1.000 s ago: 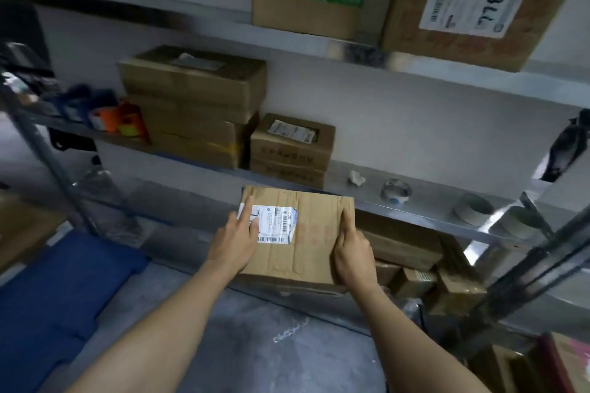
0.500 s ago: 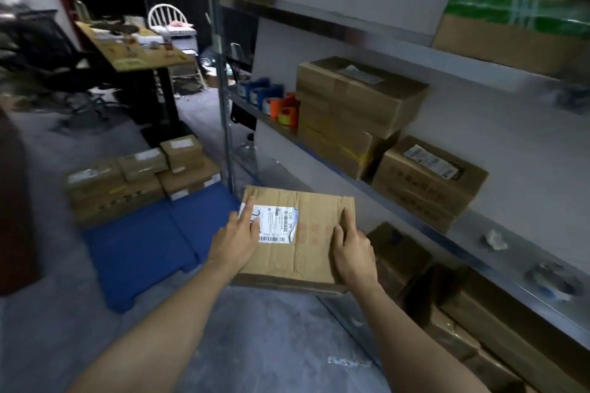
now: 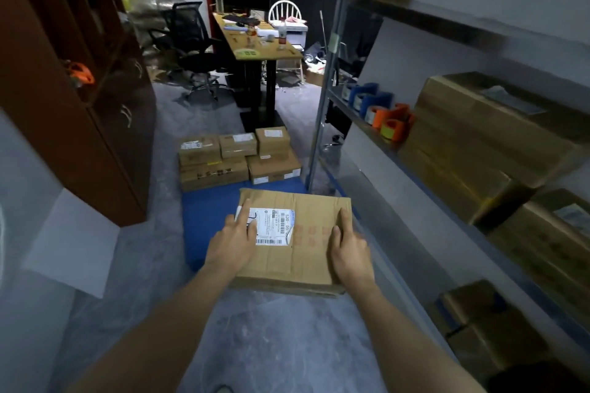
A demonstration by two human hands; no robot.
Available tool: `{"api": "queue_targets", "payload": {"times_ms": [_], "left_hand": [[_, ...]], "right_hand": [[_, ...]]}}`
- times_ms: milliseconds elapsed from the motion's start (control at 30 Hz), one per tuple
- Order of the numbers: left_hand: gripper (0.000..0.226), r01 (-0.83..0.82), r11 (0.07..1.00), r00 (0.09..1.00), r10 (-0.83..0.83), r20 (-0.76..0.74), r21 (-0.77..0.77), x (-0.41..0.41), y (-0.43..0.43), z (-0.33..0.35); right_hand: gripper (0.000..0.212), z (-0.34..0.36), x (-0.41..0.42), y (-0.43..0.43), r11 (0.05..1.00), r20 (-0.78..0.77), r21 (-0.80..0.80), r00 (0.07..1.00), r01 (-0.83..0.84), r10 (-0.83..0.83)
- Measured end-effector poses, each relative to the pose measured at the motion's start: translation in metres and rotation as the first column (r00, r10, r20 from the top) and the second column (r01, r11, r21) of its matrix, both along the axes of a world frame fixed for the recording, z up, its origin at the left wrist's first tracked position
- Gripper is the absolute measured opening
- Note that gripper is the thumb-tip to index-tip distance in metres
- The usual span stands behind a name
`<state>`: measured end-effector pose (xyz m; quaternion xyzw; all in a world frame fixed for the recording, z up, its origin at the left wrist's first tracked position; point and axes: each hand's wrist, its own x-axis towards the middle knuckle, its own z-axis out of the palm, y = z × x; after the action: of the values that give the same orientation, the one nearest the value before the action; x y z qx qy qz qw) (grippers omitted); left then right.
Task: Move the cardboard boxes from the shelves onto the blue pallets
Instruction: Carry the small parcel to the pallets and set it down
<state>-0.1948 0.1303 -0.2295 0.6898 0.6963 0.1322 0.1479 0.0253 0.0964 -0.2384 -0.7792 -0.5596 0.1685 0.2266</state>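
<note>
above the grey floor (image 3: pixel 287 338), between both outstretched arms, a flat cardboard box (image 3: pixel 306 239) is held level in the air, its far edge overlapping the near end of the blue pallet (image 3: pixel 204 226) in the view. the left hand (image 3: pixel 234 242) lies on the box's left side with its fingers (image 3: pixel 244 214) spread over the top face, partly covering a white shipping label (image 3: pixel 274 226); the right hand (image 3: pixel 349 249) grips the right edge, thumb on top and the other fingers wrapped out of sight beneath (so their exact pose cannot be told). farther along the pallet sits a cluster of stacked boxes (image 3: pixel 239 156), several with white labels, two layers high. to the right runs a metal shelf (image 3: pixel 367 124) carrying blue and orange tape rolls (image 3: pixel 380 108) and, nearer, large brown cartons (image 3: pixel 479 137), blurred at the frame's edge; more cartons sit on the level below. a dark wooden cabinet (image 3: pixel 79 99) stands on the left. at the back a counter (image 3: pixel 255 45) holds bottles and a monitor, with a black office chair (image 3: pixel 191 48) beside it.
</note>
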Motion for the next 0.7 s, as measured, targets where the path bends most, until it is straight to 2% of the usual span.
{"api": "queue_targets", "payload": {"times_ms": [367, 700], "left_hand": [[0.054, -0.069, 0.997, 0.996, 0.07, 0.052, -0.015, -0.064, 0.114, -0.011], [0.054, -0.09, 0.995, 0.993, 0.092, 0.078, -0.03, -0.065, 0.216, -0.019]], "right_hand": [[0.054, -0.003, -0.062, 0.125, 0.997, 0.033, -0.019, 0.997, -0.072, 0.073], [0.054, -0.006, -0.062, 0.233, 0.994, 0.032, -0.027, 0.994, -0.107, 0.108]]}}
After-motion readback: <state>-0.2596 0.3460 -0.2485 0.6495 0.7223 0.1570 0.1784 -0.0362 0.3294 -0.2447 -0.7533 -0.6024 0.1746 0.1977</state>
